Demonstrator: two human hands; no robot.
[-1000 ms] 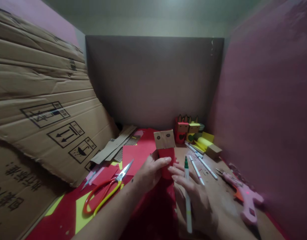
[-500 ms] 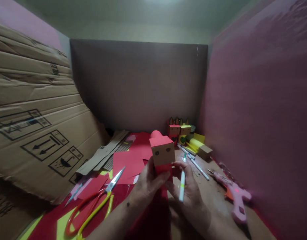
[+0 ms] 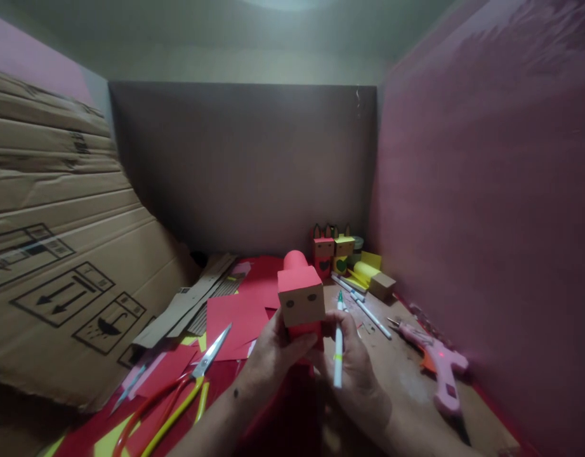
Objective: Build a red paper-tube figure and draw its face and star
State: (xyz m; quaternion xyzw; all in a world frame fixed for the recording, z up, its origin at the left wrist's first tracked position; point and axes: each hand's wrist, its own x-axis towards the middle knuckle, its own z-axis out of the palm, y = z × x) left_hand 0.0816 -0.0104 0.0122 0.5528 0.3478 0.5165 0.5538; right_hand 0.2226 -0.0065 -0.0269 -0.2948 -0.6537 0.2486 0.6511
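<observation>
Head view: Over the counter [image 3: 411,386], nearer its near edge than its far one, a person's left hand [image 3: 274,349] grips a red paper figure with a boxy cardboard face [image 3: 301,310]. The right hand [image 3: 356,369] touches its side, a slim white marker with a green tip [image 3: 339,343] pinched nearly upright in its fingers. The tip looks uncapped; a turned wrist could streak the paper, and too firm a squeeze could crease it. Toward the right edge, a pink plastic glue gun [image 3: 445,381] shows a red light; if hot, it could burn a hand swung wide.
</observation>
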